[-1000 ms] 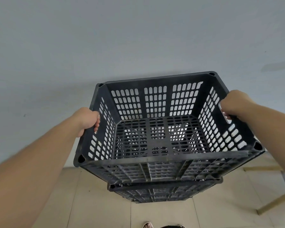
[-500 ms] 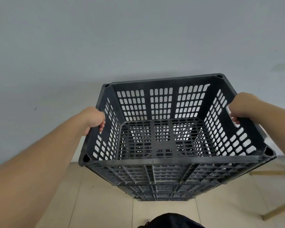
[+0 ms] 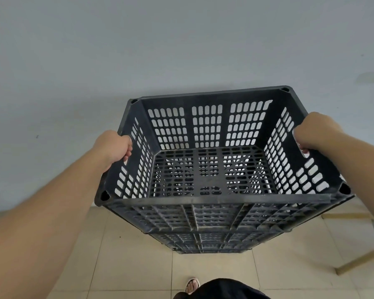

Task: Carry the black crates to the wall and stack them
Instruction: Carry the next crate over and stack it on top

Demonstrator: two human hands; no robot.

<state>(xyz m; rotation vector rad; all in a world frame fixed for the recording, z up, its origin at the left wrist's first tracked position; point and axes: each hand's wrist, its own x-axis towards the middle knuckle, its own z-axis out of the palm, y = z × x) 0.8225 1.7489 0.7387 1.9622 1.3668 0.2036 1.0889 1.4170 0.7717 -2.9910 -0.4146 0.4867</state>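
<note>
Two hands busy: left hand [image 3: 113, 147], right hand [image 3: 313, 131] gripping top crate [image 3: 203, 199], fingers [image 3: 128, 150] curling through side slots. Am holding it over lower crate [image 3: 203, 247] by wall [image 3: 138, 50], can't tell if seated. Letting go remaining, I reckon.

The top crate [image 3: 214, 200] has sunk closer over the lower crate [image 3: 203, 244].
</note>
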